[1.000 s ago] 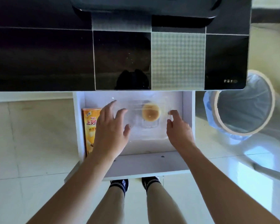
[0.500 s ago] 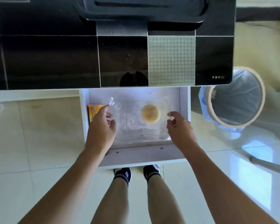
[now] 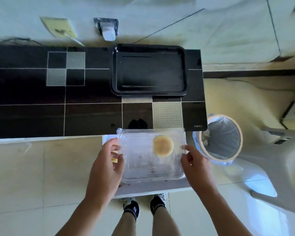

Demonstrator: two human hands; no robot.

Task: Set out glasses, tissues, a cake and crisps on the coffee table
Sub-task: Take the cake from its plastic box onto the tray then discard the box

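Note:
A clear plastic box (image 3: pixel 143 164) with a small round golden cake (image 3: pixel 163 145) inside is held above the open white drawer (image 3: pixel 153 189) under the black coffee table (image 3: pixel 58 108). My left hand (image 3: pixel 107 166) grips the box's left edge and my right hand (image 3: pixel 193 160) grips its right edge. A sliver of the orange crisps tube (image 3: pixel 115 160) shows in the drawer behind my left hand, mostly hidden. An empty black tray (image 3: pixel 149 72) lies on the table top.
A bin (image 3: pixel 221 137) lined with a bag stands on the floor right of the drawer. A pale plastic stool (image 3: pixel 279 167) is further right. A yellow card (image 3: pixel 58 28) and a small packet (image 3: pixel 107 29) lie on the floor beyond the table.
Both hands closed on the clear box's sides and lifted it up out of the drawer. The view tilted up, bringing the tray and the table top into sight.

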